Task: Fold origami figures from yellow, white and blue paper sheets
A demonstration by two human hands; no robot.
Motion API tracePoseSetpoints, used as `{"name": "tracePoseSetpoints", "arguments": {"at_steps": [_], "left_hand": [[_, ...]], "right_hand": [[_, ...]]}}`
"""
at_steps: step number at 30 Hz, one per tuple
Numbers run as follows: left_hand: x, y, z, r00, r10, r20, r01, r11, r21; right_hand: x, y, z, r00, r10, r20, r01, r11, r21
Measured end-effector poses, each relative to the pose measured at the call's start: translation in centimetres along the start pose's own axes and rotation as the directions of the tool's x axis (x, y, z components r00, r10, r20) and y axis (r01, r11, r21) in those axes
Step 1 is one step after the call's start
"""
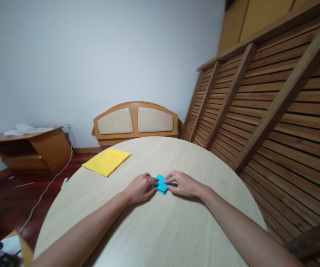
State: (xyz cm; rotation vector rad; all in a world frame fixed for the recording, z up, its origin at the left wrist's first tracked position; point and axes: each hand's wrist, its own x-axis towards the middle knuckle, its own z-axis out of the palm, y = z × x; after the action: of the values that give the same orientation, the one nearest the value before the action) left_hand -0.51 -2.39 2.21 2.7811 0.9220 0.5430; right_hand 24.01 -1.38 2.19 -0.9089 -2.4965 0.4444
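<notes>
A small folded piece of blue paper (162, 184) lies near the middle of the round table, several layers thick at its lower edge. My left hand (142, 188) grips its left side, with fingertips on top and the thumb at the near edge. On the opposite side my right hand (182, 183) pinches the paper's right part between fingers and thumb. The fingers hide both side corners of the paper. A flat stack of yellow paper (106, 162) rests farther back on the left, apart from both hands.
The pale round table (160, 230) fills the foreground. A wooden slatted frame (248, 111) leans along the right, close to the table edge. Behind stands a headboard (135, 120). At left are a low wooden cabinet (48, 148) and a cable (51, 181) on the floor.
</notes>
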Motion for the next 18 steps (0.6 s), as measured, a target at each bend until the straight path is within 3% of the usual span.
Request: {"name": "tracePoseSetpoints", "arguments": {"at_steps": [14,18], "left_hand": [[0.20,0.01,0.06,1.000,-0.006,0.007,0.006,0.999,0.052],[0.27,-0.14,0.32,0.998,-0.060,-0.017,0.062,0.995,0.079]], "right_hand": [[0.30,-0.53,-0.30,0.998,-0.062,0.021,0.062,0.997,-0.039],[0.34,-0.36,-0.24,1.000,0.010,0.014,-0.010,0.999,-0.035]]}}
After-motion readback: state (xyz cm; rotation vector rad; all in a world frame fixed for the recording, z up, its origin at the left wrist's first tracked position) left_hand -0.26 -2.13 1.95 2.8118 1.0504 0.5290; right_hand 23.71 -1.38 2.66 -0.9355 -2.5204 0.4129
